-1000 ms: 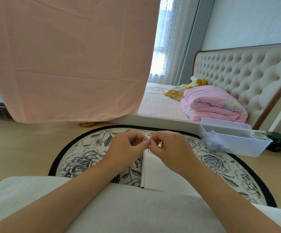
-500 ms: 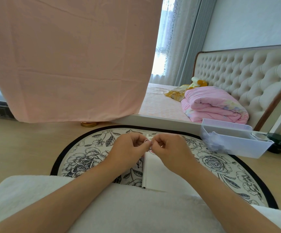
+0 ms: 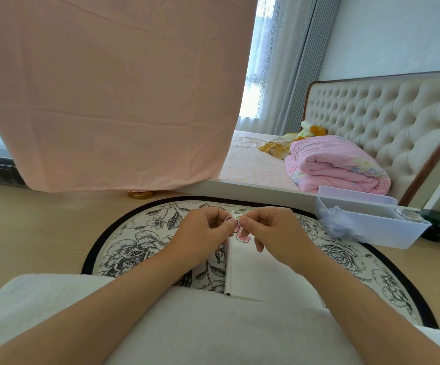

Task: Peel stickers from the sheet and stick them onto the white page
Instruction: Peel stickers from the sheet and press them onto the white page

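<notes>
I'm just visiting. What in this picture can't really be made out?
Head view only:
1. The sticker piece pinched between the left hand and right hand: too small to read its picture, and fingertips cover it.
2. The white page: its right part lies under the right hand and forearm, its near edge behind the lap.
3. The white bin: bluish contents blurred.
4. What stands behind the pink cloth.

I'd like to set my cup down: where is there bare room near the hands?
Bare mat left of the left hand, out to its edge; more between the right hand and the bin. Crowded in the middle: both hands pinch the sticker sheet above the page.
</notes>
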`<state>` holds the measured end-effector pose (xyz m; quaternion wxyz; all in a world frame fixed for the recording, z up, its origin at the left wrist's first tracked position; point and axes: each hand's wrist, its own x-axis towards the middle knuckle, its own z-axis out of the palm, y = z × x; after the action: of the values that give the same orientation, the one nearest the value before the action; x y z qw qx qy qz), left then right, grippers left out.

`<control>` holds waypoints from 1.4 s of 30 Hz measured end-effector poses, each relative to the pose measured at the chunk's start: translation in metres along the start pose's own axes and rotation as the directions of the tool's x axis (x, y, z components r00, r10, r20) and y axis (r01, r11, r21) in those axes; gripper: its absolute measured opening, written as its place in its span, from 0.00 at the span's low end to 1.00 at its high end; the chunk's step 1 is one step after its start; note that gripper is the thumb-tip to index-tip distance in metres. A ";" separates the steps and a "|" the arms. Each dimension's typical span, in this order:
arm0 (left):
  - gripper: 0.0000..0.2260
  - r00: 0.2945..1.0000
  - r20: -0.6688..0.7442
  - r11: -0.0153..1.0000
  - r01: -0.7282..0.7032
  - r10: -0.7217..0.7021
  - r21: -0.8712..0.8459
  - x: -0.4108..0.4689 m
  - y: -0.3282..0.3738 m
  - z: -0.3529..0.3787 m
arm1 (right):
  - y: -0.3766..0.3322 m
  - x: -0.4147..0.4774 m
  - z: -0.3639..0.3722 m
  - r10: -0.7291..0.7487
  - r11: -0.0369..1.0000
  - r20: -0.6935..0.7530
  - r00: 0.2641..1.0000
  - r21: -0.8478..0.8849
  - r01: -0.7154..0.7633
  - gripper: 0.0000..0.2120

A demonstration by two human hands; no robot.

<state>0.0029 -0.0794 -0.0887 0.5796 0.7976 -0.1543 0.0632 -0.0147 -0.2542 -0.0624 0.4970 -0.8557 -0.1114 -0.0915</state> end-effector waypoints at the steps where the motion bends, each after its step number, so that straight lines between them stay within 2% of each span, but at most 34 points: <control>1: 0.06 1.000 -0.001 1.000 0.001 -0.001 0.001 0.000 0.000 0.000 | 0.000 0.000 0.000 -0.007 1.000 -0.007 1.000 -0.012 0.006 0.07; 7: 0.08 1.000 0.007 1.000 -0.026 0.026 -0.016 -0.002 0.004 0.002 | 0.002 0.000 0.004 -0.066 0.985 -0.008 0.998 -0.162 0.064 0.10; 10: 0.07 0.999 -0.014 0.999 -0.032 0.032 0.000 -0.002 0.002 0.004 | 0.003 -0.001 0.006 -0.052 0.991 -0.016 0.999 -0.128 0.050 0.11; 12: 0.04 0.993 -0.078 0.993 -0.083 0.090 0.086 -0.003 0.000 0.003 | 0.003 -0.001 0.006 -0.028 0.996 -0.044 0.999 -0.081 0.024 0.11; 15: 0.09 0.944 -0.179 0.922 -0.208 0.276 0.327 -0.004 -0.001 0.001 | 0.004 0.000 0.007 -0.016 0.998 -0.089 0.996 -0.066 0.010 0.11; 18: 0.07 0.927 -0.141 0.860 -0.256 0.348 0.441 -0.005 0.001 0.000 | 0.005 0.000 0.009 -0.035 0.996 -0.137 0.990 -0.089 0.023 0.10; 21: 0.02 0.957 -0.117 0.905 -0.205 0.265 0.374 -0.005 0.001 0.003 | 0.006 0.000 0.009 -0.080 0.983 -0.173 0.982 -0.177 0.049 0.09; 26: 0.04 0.989 -0.120 0.989 -0.067 0.083 0.130 -0.003 0.004 0.006 | 0.008 0.000 0.008 -0.128 0.950 -0.180 0.975 -0.304 0.068 0.07; 29: 0.05 0.994 -0.104 0.998 -0.034 0.040 0.059 -0.004 0.005 0.005 | 0.007 0.000 0.009 -0.177 0.916 -0.157 0.972 -0.388 0.104 0.07; 31: 0.05 0.994 -0.103 0.997 -0.035 0.042 0.076 -0.002 0.003 0.006 | 0.006 -0.001 0.009 -0.194 0.900 -0.138 0.971 -0.420 0.120 0.07; 33: 0.06 0.993 -0.106 0.995 -0.036 0.046 0.091 0.000 0.000 0.006 | 0.006 -0.001 0.009 -0.184 0.913 -0.143 0.973 -0.392 0.115 0.07; 36: 0.06 0.996 -0.065 0.996 -0.056 0.061 0.076 0.003 -0.002 0.007 | 0.003 0.000 0.008 -0.104 0.965 -0.154 0.983 -0.254 0.063 0.08; 39: 0.06 0.996 -0.025 0.993 -0.078 0.081 0.093 0.002 -0.001 0.007 | -0.001 -0.001 0.007 -0.012 0.998 -0.091 0.996 -0.058 0.007 0.08; 42: 0.05 0.996 -0.017 0.991 -0.089 0.091 0.098 0.003 0.000 0.006 | -0.003 -0.002 0.002 0.042 0.998 -0.030 0.999 0.041 -0.040 0.05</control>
<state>0.0051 -0.0856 -0.0899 0.5385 0.8163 -0.1804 0.1053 -0.0175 -0.2508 -0.0617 0.5177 -0.8460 -0.0879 -0.0924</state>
